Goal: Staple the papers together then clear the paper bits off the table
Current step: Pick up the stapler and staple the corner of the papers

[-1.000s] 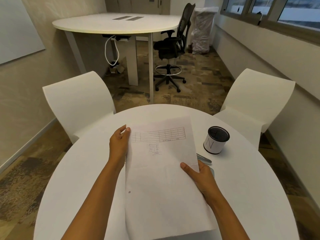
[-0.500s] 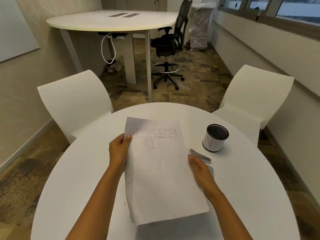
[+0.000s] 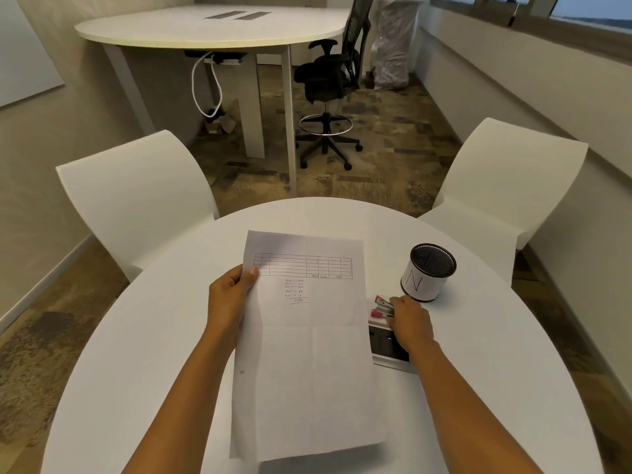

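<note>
Since one head view covers it all, papers: lifted off the table and hanging between the two hands, printed grid at the far end; kept up and squared, I judge, so a corner can be fed to the stapler
Left hand: grasping the papers at their left edge, thumb on top beside the grid, fingers beneath; a hold near the far corner keeps the sheets aligned where a staple would likely go
Right hand: off the papers, lying on the stapler just right of them; it touches the stapler, but the back of the hand hides the fingertips, so I cannot tell whether it is clasped
Stapler: red and metal, on the table at the right hand's fingertips, just beyond a recessed socket panel beside the right wrist
Mesh cup: upright, marked N, just beyond the right hand and apart from it
Paper bits: none I can make out near either hand
Step in hand: taking up the stapler; stapling not yet done, clearing to follow
</note>
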A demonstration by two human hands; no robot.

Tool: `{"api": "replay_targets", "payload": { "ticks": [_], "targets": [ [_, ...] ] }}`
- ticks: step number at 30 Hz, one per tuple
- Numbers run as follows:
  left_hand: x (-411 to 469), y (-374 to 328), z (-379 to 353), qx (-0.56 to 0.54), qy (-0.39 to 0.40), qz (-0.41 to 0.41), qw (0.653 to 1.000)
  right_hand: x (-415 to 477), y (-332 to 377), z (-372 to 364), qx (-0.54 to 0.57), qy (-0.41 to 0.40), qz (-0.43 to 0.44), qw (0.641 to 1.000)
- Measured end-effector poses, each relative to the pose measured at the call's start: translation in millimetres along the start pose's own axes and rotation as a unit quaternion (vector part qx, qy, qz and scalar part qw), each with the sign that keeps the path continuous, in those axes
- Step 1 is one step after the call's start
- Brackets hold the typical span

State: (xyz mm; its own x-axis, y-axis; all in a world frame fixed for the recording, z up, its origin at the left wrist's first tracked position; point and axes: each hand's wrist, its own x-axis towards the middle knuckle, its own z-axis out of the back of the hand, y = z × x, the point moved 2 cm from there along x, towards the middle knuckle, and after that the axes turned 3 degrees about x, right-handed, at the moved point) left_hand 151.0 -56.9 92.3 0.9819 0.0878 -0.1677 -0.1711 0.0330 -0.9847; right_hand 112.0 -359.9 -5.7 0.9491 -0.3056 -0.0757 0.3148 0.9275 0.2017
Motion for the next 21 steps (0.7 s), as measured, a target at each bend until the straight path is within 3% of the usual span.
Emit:
{"api": "replay_targets", "payload": {
  "ticks": [4,7,9,11,15,16,21],
  "targets": [
    [-1.0,-1.8,-0.9,-0.001,0.015,-0.006,1.000,7.0,-1.1,-3.9,0.037,-0.014,-0.005,0.999],
    [-2.7,-6.2,-1.8,-0.003,0.021,-0.011,1.000,5.1,1.7,3.9,0.247,-0.070,-0.045,0.966],
    [-4.5,-10.2,-1.9,-0.008,0.030,-0.019,0.999,1.7,6.4,15.9,0.396,-0.119,-0.087,0.906],
    [-7.9,-15.5,-2.4,-0.018,0.039,-0.028,0.999,-4.1,12.6,29.0,0.517,-0.119,-0.121,0.839],
    [-18.6,-26.8,-3.2,-0.038,0.055,-0.048,0.997,-29.2,27.4,54.3,0.771,-0.020,-0.161,0.616],
    [-22.6,-30.2,-2.9,-0.043,0.062,-0.056,0.996,-37.9,30.0,62.0,0.791,-0.015,-0.145,0.595],
    [-37.8,-43.3,-0.2,-0.067,0.072,-0.088,0.991,-74.5,41.6,100.5,0.760,-0.058,-0.065,0.644]
  ]
}}
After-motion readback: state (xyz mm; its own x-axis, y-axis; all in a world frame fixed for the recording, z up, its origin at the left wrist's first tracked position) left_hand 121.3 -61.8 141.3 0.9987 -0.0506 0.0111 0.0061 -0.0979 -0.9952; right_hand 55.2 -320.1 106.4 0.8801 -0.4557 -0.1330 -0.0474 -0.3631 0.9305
